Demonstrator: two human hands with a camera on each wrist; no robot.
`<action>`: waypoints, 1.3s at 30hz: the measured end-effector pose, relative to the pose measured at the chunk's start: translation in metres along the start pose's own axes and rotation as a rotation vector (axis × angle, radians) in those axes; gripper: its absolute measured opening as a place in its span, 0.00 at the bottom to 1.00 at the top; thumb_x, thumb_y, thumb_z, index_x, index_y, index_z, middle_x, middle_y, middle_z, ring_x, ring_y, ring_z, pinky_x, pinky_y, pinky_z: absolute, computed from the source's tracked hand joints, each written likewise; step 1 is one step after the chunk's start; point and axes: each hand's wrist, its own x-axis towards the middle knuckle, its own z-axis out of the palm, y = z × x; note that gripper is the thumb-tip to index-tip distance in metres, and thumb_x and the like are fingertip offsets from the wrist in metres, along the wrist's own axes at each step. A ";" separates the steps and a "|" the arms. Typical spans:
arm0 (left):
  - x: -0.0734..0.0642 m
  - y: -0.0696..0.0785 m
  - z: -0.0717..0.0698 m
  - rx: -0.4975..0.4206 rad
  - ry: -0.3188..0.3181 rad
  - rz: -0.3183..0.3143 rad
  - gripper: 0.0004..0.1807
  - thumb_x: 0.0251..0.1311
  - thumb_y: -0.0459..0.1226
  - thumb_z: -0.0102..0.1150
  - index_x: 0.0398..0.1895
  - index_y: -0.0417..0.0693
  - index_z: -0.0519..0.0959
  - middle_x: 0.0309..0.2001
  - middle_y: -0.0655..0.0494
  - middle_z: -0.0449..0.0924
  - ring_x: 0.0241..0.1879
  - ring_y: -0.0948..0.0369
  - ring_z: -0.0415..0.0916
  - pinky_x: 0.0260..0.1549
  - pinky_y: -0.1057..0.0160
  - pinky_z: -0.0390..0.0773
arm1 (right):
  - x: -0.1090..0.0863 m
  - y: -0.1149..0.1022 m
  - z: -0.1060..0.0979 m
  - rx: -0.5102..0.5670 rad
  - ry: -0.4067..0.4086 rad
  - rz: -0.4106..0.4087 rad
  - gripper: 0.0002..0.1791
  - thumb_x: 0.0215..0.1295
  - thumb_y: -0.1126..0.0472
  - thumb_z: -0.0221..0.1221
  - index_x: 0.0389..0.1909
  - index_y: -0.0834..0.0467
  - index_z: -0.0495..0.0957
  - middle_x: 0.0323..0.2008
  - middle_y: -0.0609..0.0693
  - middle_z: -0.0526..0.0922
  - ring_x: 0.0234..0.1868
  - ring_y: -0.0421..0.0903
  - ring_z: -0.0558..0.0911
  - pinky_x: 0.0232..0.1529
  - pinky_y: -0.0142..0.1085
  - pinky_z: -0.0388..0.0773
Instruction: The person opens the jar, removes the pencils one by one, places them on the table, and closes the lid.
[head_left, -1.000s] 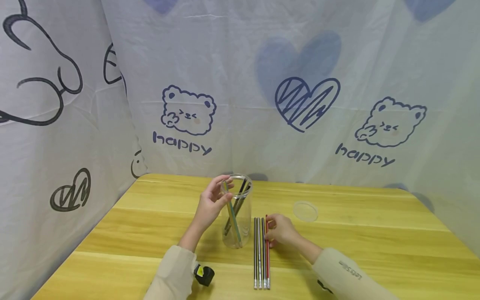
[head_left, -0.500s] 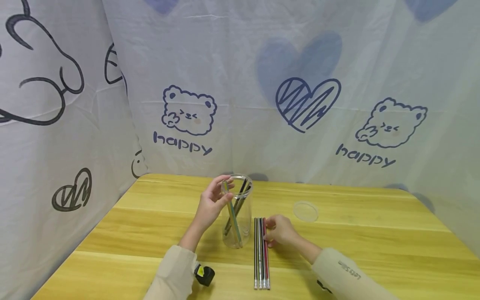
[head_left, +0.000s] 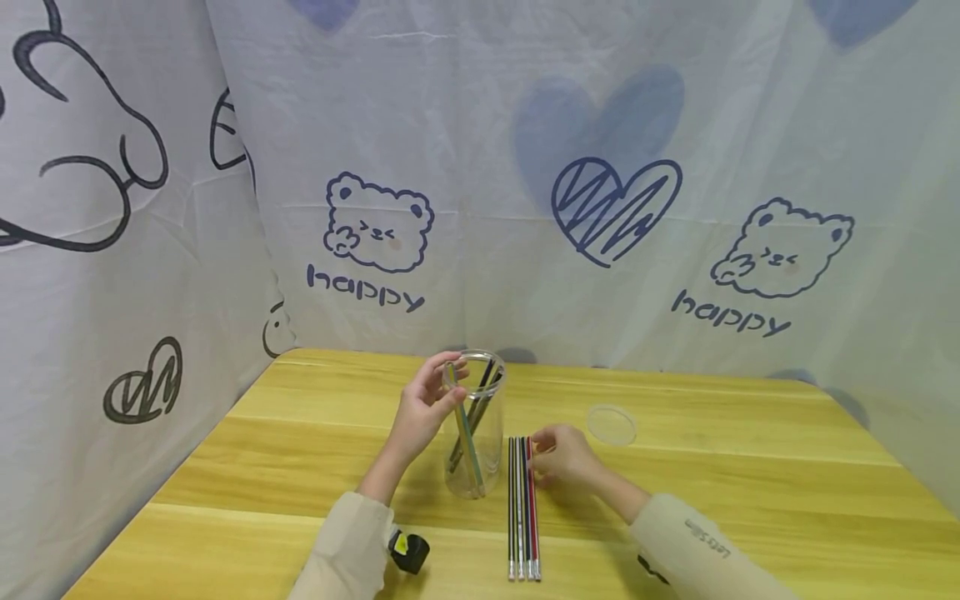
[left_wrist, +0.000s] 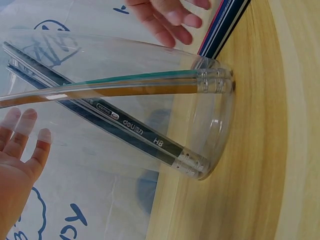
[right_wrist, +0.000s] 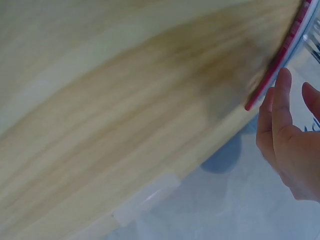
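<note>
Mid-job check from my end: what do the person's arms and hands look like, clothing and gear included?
The left hand and right hand show no gloves. The left sleeve and right sleeve are long and beige; the right one bears small dark lettering. A black piece with a yellow patch shows beside the left cuff.

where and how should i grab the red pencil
Probably pinch the red pencil near its middle, from the right: slender and lying flat, it has no pencil on that side, while a dark pencil lies close on its left.
</note>
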 end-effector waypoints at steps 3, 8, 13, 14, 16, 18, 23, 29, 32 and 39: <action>0.000 0.000 0.000 0.004 -0.001 0.001 0.30 0.53 0.44 0.59 0.56 0.37 0.64 0.53 0.37 0.68 0.49 0.58 0.70 0.45 0.55 0.73 | 0.002 -0.004 -0.004 0.050 0.000 0.004 0.19 0.46 0.77 0.61 0.42 0.77 0.71 0.33 0.61 0.75 0.29 0.50 0.78 0.27 0.38 0.79; 0.000 0.000 0.000 -0.002 0.000 0.005 0.29 0.54 0.42 0.59 0.56 0.37 0.64 0.53 0.37 0.68 0.50 0.54 0.70 0.45 0.55 0.73 | 0.005 -0.015 -0.011 0.115 -0.004 -0.008 0.18 0.50 0.75 0.59 0.43 0.77 0.70 0.33 0.59 0.75 0.29 0.50 0.78 0.27 0.39 0.79; 0.000 0.000 0.000 0.000 0.002 0.008 0.29 0.54 0.42 0.59 0.56 0.37 0.64 0.53 0.36 0.68 0.50 0.55 0.70 0.45 0.56 0.73 | 0.006 -0.027 -0.021 0.122 -0.007 -0.058 0.17 0.54 0.73 0.58 0.45 0.75 0.70 0.33 0.59 0.76 0.35 0.57 0.78 0.31 0.42 0.79; 0.000 0.000 0.000 0.001 0.003 0.007 0.30 0.54 0.42 0.59 0.56 0.37 0.64 0.53 0.36 0.68 0.49 0.57 0.71 0.45 0.56 0.73 | 0.006 -0.030 -0.022 0.122 -0.004 -0.068 0.17 0.54 0.72 0.58 0.45 0.75 0.71 0.34 0.59 0.77 0.35 0.57 0.78 0.31 0.42 0.79; 0.000 -0.001 0.000 0.002 0.003 0.008 0.29 0.54 0.42 0.59 0.56 0.36 0.64 0.53 0.36 0.68 0.49 0.59 0.71 0.45 0.56 0.73 | 0.007 -0.035 -0.025 0.115 0.006 -0.088 0.17 0.55 0.71 0.57 0.45 0.74 0.71 0.35 0.59 0.77 0.35 0.55 0.78 0.31 0.40 0.79; 0.000 -0.001 0.000 0.003 0.003 0.010 0.29 0.54 0.42 0.59 0.56 0.36 0.64 0.53 0.36 0.68 0.49 0.56 0.71 0.45 0.56 0.73 | 0.008 -0.040 -0.028 0.113 0.026 -0.107 0.16 0.56 0.70 0.57 0.45 0.73 0.72 0.36 0.60 0.78 0.35 0.52 0.78 0.33 0.40 0.79; 0.000 -0.001 0.000 -0.009 0.001 0.015 0.28 0.54 0.39 0.59 0.56 0.36 0.64 0.53 0.36 0.68 0.51 0.40 0.66 0.45 0.56 0.73 | 0.010 -0.054 -0.033 0.128 0.076 -0.183 0.15 0.57 0.69 0.57 0.45 0.72 0.73 0.39 0.61 0.78 0.37 0.52 0.78 0.33 0.38 0.78; 0.000 -0.001 0.000 -0.019 -0.001 0.013 0.27 0.54 0.37 0.59 0.56 0.35 0.64 0.53 0.36 0.68 0.51 0.36 0.64 0.45 0.56 0.73 | 0.011 -0.070 -0.038 0.143 0.114 -0.276 0.13 0.57 0.70 0.56 0.43 0.72 0.74 0.37 0.61 0.79 0.37 0.53 0.78 0.34 0.39 0.78; 0.000 0.000 0.000 -0.016 -0.001 0.010 0.28 0.54 0.39 0.59 0.56 0.36 0.64 0.53 0.36 0.68 0.51 0.36 0.63 0.45 0.56 0.73 | 0.011 -0.079 -0.040 0.131 0.133 -0.318 0.13 0.57 0.70 0.57 0.42 0.72 0.74 0.37 0.61 0.79 0.36 0.52 0.78 0.35 0.39 0.78; 0.000 0.000 0.000 -0.017 0.000 0.009 0.28 0.54 0.39 0.59 0.56 0.36 0.64 0.53 0.36 0.68 0.51 0.37 0.64 0.45 0.56 0.73 | 0.009 -0.099 -0.042 0.042 0.154 -0.377 0.12 0.57 0.67 0.58 0.41 0.69 0.76 0.36 0.58 0.80 0.34 0.49 0.78 0.34 0.37 0.77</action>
